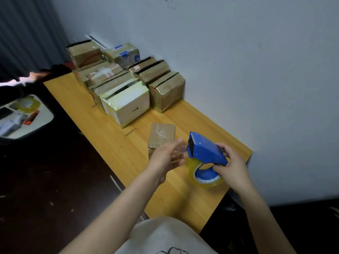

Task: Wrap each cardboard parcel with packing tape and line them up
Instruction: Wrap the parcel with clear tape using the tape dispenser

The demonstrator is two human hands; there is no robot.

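Cardboard parcel [162, 136] stands toward the table's [110, 136] near end, partly hidden by the left hand [166, 155], whose bent fingers reach the blue tape dispenser [205, 149] gripped by the right hand [232, 165], pinch unclear; wrapped boxes [128, 79] crowd the far wall-side corner.

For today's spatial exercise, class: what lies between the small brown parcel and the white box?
Head view: only bare tabletop separates the small brown parcel from the white box.
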